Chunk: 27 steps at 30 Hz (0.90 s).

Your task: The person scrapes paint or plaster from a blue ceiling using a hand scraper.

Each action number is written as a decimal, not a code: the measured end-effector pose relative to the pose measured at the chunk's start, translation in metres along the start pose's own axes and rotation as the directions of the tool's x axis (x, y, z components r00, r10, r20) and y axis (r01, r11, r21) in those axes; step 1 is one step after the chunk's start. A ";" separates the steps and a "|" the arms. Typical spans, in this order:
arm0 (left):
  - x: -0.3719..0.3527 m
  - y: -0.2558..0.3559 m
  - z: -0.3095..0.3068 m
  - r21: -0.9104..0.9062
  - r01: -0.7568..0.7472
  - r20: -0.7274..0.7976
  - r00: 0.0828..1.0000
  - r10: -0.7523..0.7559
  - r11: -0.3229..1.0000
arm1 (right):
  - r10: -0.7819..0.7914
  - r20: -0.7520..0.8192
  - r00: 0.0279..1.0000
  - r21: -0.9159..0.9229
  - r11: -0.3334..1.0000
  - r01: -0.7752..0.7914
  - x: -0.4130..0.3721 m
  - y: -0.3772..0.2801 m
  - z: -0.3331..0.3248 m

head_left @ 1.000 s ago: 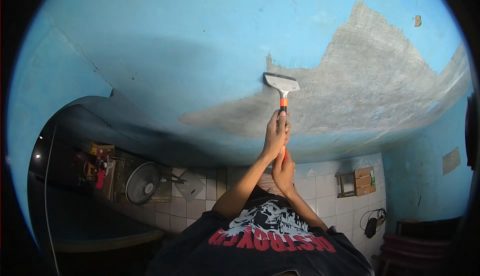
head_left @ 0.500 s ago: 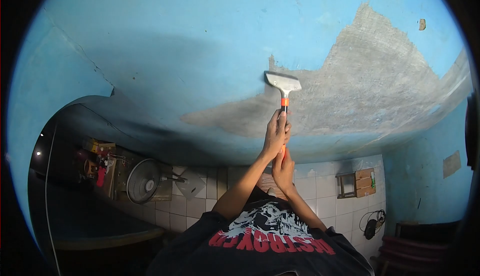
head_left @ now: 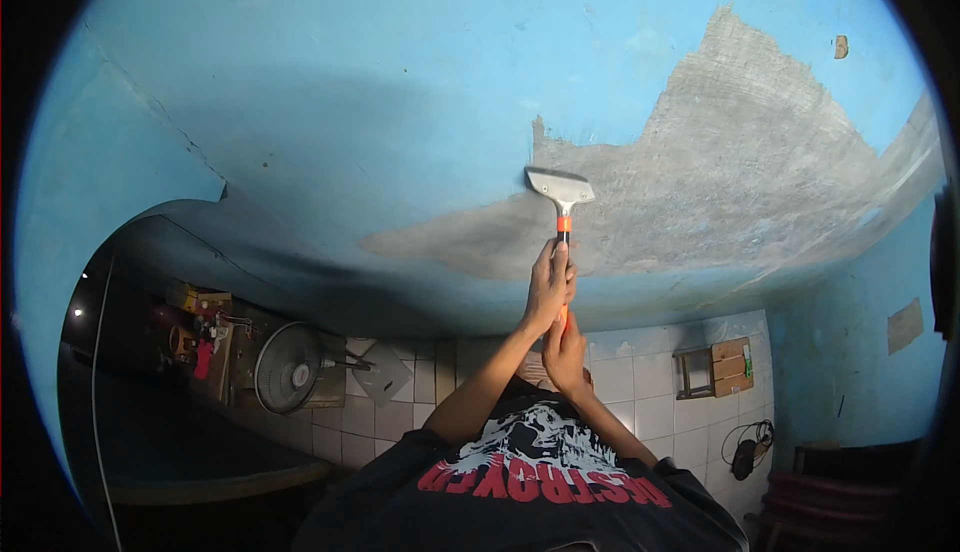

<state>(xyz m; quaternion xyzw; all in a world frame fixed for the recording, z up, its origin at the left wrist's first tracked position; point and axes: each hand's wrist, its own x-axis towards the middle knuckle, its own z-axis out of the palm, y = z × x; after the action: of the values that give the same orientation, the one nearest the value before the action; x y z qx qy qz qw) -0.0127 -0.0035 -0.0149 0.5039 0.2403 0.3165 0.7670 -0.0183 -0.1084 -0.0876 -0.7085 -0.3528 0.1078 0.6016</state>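
Note:
A paint scraper [head_left: 562,188] with a wide metal head and an orange-and-black handle is at the blue painted wall [head_left: 330,82]. Its blade lies at the left border of a bare grey patch [head_left: 740,142], where blue paint meets grey; whether it touches cannot be made out. My left hand [head_left: 547,287] is wrapped round the upper handle, just below the orange collar. Lower down, my right hand [head_left: 565,355] grips the handle's end. Both hands are closed, and the fingers cover much of the handle.
A standing fan [head_left: 287,368] is at the lower left, near a shelf of assorted items [head_left: 205,337]. On the tiled floor [head_left: 650,382] to the right are a small wooden stool [head_left: 731,368] and a dark object with a coiled cable [head_left: 743,459]. A crack [head_left: 160,112] runs down the left wall.
The scraper and both hands have moved down along the wall, toward my body. Both hands keep their hold on the handle.

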 end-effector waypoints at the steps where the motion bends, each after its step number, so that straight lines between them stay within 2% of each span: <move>1: 0.002 -0.004 -0.002 0.002 -0.001 0.003 1.000 0.001 1.000 | -0.001 -0.003 1.000 0.001 1.000 0.001 0.000 0.005 0.001; 3: 0.002 0.017 0.006 0.055 -0.012 0.019 1.000 0.011 0.998 | -0.020 -0.017 1.000 0.027 0.999 0.021 0.010 -0.009 -0.002; 4: 0.008 0.026 0.010 0.007 -0.038 0.027 0.999 0.037 0.999 | -0.014 -0.013 1.000 0.026 1.000 0.014 0.016 -0.017 -0.004; 7: 0.014 0.050 0.016 0.038 -0.080 0.081 0.994 0.076 0.996 | 0.061 0.057 0.996 0.083 0.994 -0.066 0.031 -0.034 -0.008; 10: 0.013 0.003 0.003 0.003 -0.046 0.042 0.998 0.046 0.999 | 0.077 0.096 0.992 0.062 0.995 -0.083 0.020 -0.006 -0.007; 12: 0.006 -0.016 -0.001 -0.015 -0.004 0.007 1.000 0.004 1.000 | -0.057 -0.003 0.998 -0.009 0.998 0.057 0.004 0.022 0.000; 15: 0.011 0.014 0.010 0.059 -0.061 -0.004 0.998 0.062 0.996 | -0.054 -0.002 0.999 0.028 0.998 0.054 0.019 0.000 -0.002; 19: 0.018 0.052 0.015 0.036 -0.116 0.101 0.989 0.112 0.993 | -0.008 0.049 0.999 0.080 0.997 0.004 0.037 -0.033 -0.005; 21: 0.014 0.028 0.010 0.010 -0.089 0.080 0.993 0.088 0.996 | 0.046 0.061 0.997 0.088 0.995 -0.051 0.027 -0.021 -0.005; 23: 0.010 -0.007 0.001 0.011 -0.033 0.011 0.999 0.033 0.999 | 0.016 0.025 1.000 0.047 0.999 -0.017 0.008 0.016 0.000; 25: 0.011 -0.009 0.000 -0.028 -0.010 0.026 1.000 0.010 1.000 | -0.019 -0.013 1.000 0.011 1.000 0.019 0.007 0.021 0.002; 27: 0.014 0.017 0.010 0.000 -0.041 0.031 0.999 0.041 0.999 | -0.040 0.010 0.999 0.049 0.998 0.040 0.023 -0.011 -0.005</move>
<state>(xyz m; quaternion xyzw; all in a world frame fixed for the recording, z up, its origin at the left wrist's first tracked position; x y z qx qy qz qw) -0.0011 0.0055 0.0040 0.5137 0.2182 0.3240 0.7638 -0.0027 -0.0975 -0.0698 -0.6856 -0.3676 0.1083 0.6189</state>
